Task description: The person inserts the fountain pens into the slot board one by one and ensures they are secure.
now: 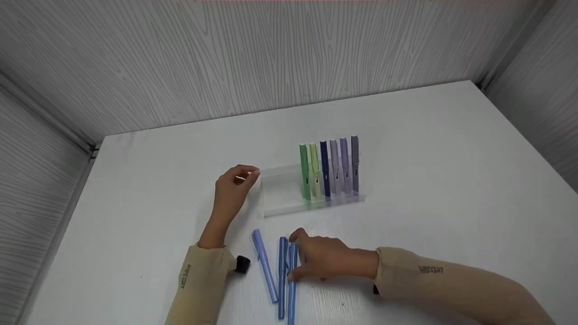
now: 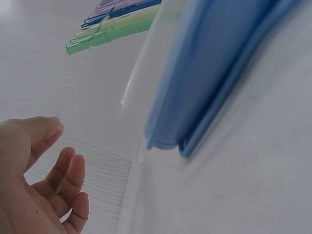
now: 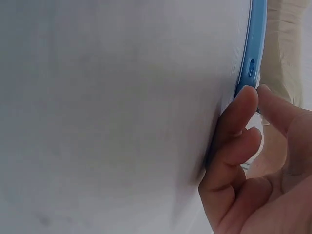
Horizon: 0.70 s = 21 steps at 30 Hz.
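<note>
A clear acrylic pen stand (image 1: 283,209) sits on the white table, with several capped pens in its right part, among them a green pen (image 1: 305,169) and a dark blue pen (image 1: 324,167). My left hand (image 1: 232,192) pinches the stand's upper left corner between thumb and forefinger. Below the stand, my right hand (image 1: 323,256) holds a blue pen (image 1: 292,298) between thumb and fingers, near the tabletop. Just left of it lies a darker blue pen (image 1: 282,280), and further left a light periwinkle pen (image 1: 265,266) lies slanted. In the right wrist view, curled fingers (image 3: 239,112) hide part of the held pen.
The white table (image 1: 429,158) reaches back to a wood-grain panel (image 1: 271,58). Similar panels stand at left and right. A small black piece (image 1: 242,264) sticks out from the left sleeve cuff, beside the periwinkle pen.
</note>
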### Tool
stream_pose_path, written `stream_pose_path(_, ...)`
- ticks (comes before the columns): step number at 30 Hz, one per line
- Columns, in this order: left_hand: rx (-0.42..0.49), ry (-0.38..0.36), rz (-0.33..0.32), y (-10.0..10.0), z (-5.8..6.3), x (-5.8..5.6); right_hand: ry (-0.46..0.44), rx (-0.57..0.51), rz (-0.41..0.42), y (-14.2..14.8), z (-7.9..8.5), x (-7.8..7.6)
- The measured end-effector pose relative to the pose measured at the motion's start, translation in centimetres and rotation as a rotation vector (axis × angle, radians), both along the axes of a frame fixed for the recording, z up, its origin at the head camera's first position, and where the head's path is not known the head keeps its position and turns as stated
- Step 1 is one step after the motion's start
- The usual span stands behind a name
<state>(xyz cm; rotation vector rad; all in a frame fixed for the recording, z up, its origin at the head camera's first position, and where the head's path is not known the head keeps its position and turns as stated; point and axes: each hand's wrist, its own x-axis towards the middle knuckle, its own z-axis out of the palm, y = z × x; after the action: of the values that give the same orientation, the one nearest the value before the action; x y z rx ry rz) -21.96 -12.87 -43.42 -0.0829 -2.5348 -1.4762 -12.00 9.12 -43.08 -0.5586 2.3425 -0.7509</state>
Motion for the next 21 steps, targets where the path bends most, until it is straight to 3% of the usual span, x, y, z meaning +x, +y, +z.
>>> stream_pose_path(9,0.005,0.016,0.005,0.07,-0.20,-0.08,-0.030,0.022,-0.015,-0.02,-0.09,-0.20)
stream_pose_path(21,0.003,0.001,0.022,0.09,-0.08,-0.19,-0.117,-0.064,-0.015,0.55,0.35,-0.52)
